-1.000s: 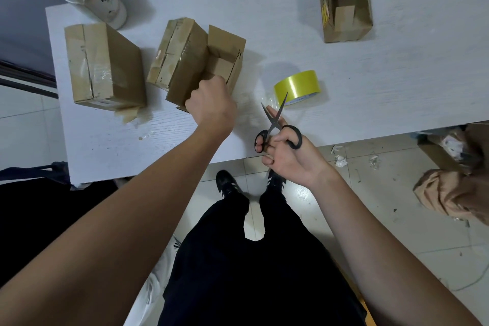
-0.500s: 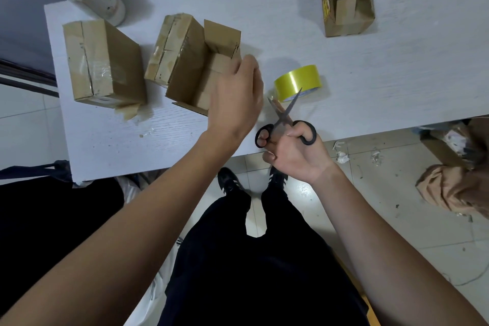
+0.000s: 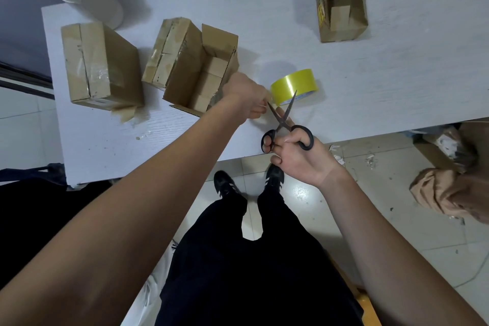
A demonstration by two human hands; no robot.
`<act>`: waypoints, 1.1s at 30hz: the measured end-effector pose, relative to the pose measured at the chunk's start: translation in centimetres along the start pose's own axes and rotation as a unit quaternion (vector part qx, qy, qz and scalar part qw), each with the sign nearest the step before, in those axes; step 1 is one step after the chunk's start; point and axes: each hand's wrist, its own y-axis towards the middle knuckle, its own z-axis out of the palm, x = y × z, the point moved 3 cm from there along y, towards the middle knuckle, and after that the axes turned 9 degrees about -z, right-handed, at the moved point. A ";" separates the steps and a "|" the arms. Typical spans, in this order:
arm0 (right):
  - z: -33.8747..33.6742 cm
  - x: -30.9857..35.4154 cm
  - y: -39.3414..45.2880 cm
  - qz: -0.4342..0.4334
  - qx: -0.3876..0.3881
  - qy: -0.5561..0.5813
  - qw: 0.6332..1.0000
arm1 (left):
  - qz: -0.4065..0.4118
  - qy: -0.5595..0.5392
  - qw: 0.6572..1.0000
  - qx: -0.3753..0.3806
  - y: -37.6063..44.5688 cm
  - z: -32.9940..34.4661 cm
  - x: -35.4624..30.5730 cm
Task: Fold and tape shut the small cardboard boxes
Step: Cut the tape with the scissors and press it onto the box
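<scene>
Cardboard: an open box [image 3: 201, 74] lies on its side on the white table [image 3: 370, 82], its near edge hidden by the left hand [image 3: 244, 99], whose curled fingers pinch something too small to make out beside the yellow tape roll [image 3: 293, 86]. Right hand [image 3: 301, 159] grips open black scissors [image 3: 284, 124]. A taped box [image 3: 100, 66] sits left; another open box [image 3: 341, 2] far right, its top cut off.
</scene>
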 end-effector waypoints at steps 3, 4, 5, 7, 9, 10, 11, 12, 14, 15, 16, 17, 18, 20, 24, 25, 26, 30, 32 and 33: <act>0.3 0.1 -0.5 0.004 -0.028 -0.071 0.997 | 0.014 -0.021 0.999 -0.025 0.6 0.6 0.2; 0.4 0.1 -0.7 0.006 -0.040 -0.097 0.994 | 0.017 -0.025 0.999 -0.031 0.7 0.8 0.3; 0.4 0.0 -0.8 0.007 -0.051 -0.115 0.992 | 0.017 -0.027 0.999 -0.029 0.9 1.1 0.3; 0.5 -0.3 -1.0 0.003 -0.066 -0.110 0.992 | 0.008 -0.031 0.999 -0.001 1.0 1.9 1.0; 0.6 -0.6 -1.6 0.001 -0.073 -0.075 0.995 | 0.012 -0.024 1.000 -0.010 1.5 2.1 1.7; 0.8 -0.7 -2.0 0.005 -0.071 -0.060 0.996 | 0.024 -0.019 0.999 -0.043 1.8 1.6 1.8; 0.9 -1.0 -2.6 0.014 -0.064 -0.055 0.996 | 0.034 -0.018 0.997 -0.074 2.1 0.9 1.6; 1.0 -1.3 -3.3 0.025 -0.055 -0.057 0.997 | 0.039 -0.031 0.995 -0.088 2.4 0.1 1.4; 1.0 -1.8 -5.2 0.042 -0.060 -0.060 0.995 | 0.041 -0.057 0.995 -0.064 2.4 -0.5 1.3; 1.0 -2.0 -6.1 0.042 -0.087 -0.057 0.994 | 0.043 -0.053 0.997 -0.048 2.0 -0.6 1.4; 0.5 -1.7 -6.7 0.033 -0.136 -0.067 0.988 | 0.042 -0.041 0.998 -0.035 1.5 -0.2 1.6; -0.1 -1.1 -7.1 0.020 -0.189 -0.097 0.977 | 0.045 -0.035 0.998 -0.024 1.0 0.3 1.9; -0.7 -0.2 -7.3 0.006 -0.241 -0.146 0.960 | 0.049 -0.035 0.998 -0.022 0.5 0.7 2.4; -2.7 2.5 -7.3 -0.039 -0.324 -0.271 0.905 | 0.057 -0.061 0.995 -0.049 0.1 1.2 3.2; -5.5 10.9 -5.3 -0.115 -0.408 -0.537 0.729 | 0.069 -0.069 0.987 -0.125 -0.1 1.0 4.7; -6.1 12.7 -4.2 -0.077 -0.389 -0.629 0.669 | 0.068 -0.072 0.986 -0.131 0.0 1.0 5.0; -6.7 13.9 -3.1 -0.021 -0.368 -0.702 0.610 | 0.070 -0.073 0.986 -0.132 -0.1 1.0 5.2; -9.0 16.7 0.0 0.109 -0.330 -0.766 0.541 | 0.079 -0.083 0.985 -0.127 -0.5 1.0 5.4; -8.6 17.1 0.2 0.140 -0.292 -0.742 0.587 | 0.076 -0.093 0.985 -0.127 -0.6 0.7 5.6; -8.3 17.1 0.1 0.149 -0.287 -0.725 0.608 | 0.073 -0.103 0.983 -0.130 -0.6 0.6 5.9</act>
